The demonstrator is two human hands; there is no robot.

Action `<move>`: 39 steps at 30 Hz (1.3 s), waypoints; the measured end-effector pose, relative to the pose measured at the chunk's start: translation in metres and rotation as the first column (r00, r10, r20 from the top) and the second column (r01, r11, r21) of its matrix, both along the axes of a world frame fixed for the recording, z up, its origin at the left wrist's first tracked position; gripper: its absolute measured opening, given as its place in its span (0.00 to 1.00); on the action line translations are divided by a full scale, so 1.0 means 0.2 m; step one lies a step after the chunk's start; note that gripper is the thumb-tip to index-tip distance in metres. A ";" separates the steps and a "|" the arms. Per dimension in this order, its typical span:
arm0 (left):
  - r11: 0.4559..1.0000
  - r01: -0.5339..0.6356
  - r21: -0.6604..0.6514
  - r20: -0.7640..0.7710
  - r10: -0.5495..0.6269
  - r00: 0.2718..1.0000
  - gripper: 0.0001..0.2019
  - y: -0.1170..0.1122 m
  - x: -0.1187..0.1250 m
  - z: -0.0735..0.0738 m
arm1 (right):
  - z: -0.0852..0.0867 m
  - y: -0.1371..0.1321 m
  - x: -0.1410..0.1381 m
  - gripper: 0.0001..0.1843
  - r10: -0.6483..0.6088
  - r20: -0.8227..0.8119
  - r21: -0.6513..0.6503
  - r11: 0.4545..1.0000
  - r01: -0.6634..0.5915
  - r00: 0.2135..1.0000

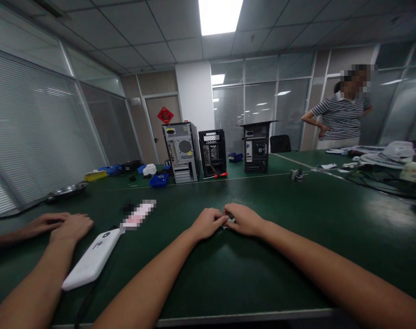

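My left hand [208,222] and my right hand [245,219] rest together on the green table [297,237], fingers curled and meeting around a small object [229,218] that is mostly hidden between them. Both forearms reach in from the near edge. I cannot make out what the small object is.
Another person's hands [62,226] lie on the table at the left beside a white power bank [93,258]. Three computer cases [182,153] stand at the far side with blue boxes and a red-handled screwdriver [221,175]. A metal dish [66,189] sits left. A person in a striped shirt [341,116] stands far right.
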State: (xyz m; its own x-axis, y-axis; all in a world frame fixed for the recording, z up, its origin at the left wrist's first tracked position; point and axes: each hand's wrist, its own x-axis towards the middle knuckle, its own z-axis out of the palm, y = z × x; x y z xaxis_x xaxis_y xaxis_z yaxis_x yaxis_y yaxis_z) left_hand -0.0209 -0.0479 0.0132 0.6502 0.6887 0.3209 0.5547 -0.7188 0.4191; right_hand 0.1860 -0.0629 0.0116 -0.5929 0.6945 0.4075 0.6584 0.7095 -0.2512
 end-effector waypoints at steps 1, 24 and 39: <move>1.000 -0.001 0.006 -0.002 0.001 1.000 0.22 0.00 0.00 0.00 | 0.00 -0.01 -0.01 0.12 -0.002 0.013 0.018 1.000 0.002 1.000; 0.996 -0.070 -0.049 -0.007 0.070 0.998 0.20 0.00 -0.01 -0.01 | -0.16 0.41 1.14 0.20 -0.748 -0.157 -0.225 0.663 0.714 0.645; 0.997 -0.060 -0.055 0.001 0.060 0.998 0.21 0.01 -0.01 -0.02 | -0.07 0.38 1.31 0.22 -0.715 -0.527 -0.177 0.621 0.763 0.460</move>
